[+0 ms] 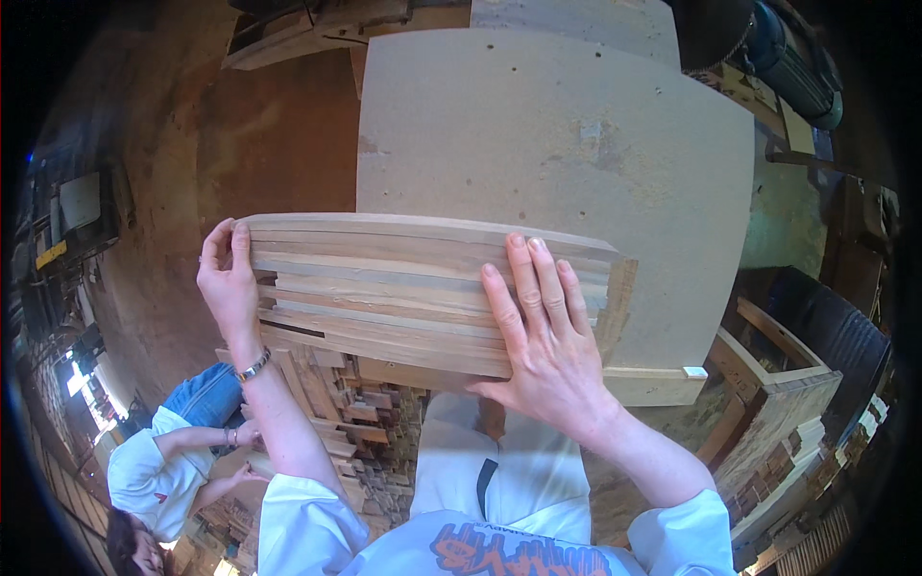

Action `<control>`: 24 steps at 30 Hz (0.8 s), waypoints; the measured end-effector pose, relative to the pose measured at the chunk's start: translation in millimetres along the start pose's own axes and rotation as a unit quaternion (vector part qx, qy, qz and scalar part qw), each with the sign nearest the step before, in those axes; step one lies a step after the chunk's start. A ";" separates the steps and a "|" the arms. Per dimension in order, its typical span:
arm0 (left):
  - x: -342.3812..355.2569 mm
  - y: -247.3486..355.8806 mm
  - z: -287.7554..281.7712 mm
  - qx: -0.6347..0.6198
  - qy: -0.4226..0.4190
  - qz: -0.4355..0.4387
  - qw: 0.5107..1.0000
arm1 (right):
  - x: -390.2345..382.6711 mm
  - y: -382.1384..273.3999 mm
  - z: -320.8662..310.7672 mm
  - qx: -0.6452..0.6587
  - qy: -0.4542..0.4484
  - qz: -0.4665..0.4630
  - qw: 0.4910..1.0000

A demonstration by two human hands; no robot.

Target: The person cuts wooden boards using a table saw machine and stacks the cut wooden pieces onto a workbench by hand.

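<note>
Several pale wooden strips (403, 278) lie side by side in a row on the near part of a light work board (480, 125), their left ends overhanging its left edge. My left hand (230, 283), with a band on the wrist, pinches the left end of the farthest strip (375, 223). Flat across the right part of the strips rests my right hand (547, 331), fingers stretched out and slightly spread, thumb toward the near edge. A short wooden piece (619, 298) sits against the strips' right ends. Dark gaps show between some strips at the left.
A wooden rail (653, 387) runs along the board's near edge. A motor (792, 67) and a dark round part stand at the far right. A wooden frame (778, 384) is at the right. Stacked wood pieces (360, 432) lie below, beside another person (168, 461) at lower left.
</note>
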State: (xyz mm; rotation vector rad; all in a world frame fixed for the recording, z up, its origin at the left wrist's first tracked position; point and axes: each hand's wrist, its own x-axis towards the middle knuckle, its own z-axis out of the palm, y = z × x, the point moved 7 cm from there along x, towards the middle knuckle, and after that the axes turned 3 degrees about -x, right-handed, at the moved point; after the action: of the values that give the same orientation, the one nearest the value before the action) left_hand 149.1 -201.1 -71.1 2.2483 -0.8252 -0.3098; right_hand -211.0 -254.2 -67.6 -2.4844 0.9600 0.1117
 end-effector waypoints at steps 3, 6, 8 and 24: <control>-1.1 6.5 -3.6 0.032 0.032 0.041 0.998 | -0.1 -0.7 1.7 0.011 0.005 0.003 1.000; -21.9 77.3 7.5 0.134 0.041 0.204 0.969 | 0.1 0.1 1.8 0.009 0.016 0.004 1.000; -55.1 146.2 54.4 0.082 -0.104 0.356 0.925 | -2.1 3.9 7.2 -0.013 -0.002 0.000 1.000; -150.6 266.6 238.7 0.084 -0.705 0.393 0.584 | -2.1 0.4 -1.7 0.031 0.030 -0.017 0.999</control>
State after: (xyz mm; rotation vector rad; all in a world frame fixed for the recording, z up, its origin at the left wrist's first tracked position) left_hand -195.9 -378.8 -60.1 1.0605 -2.5509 -1.6723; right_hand -213.1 -253.9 -65.8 -2.4580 0.9294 -0.0038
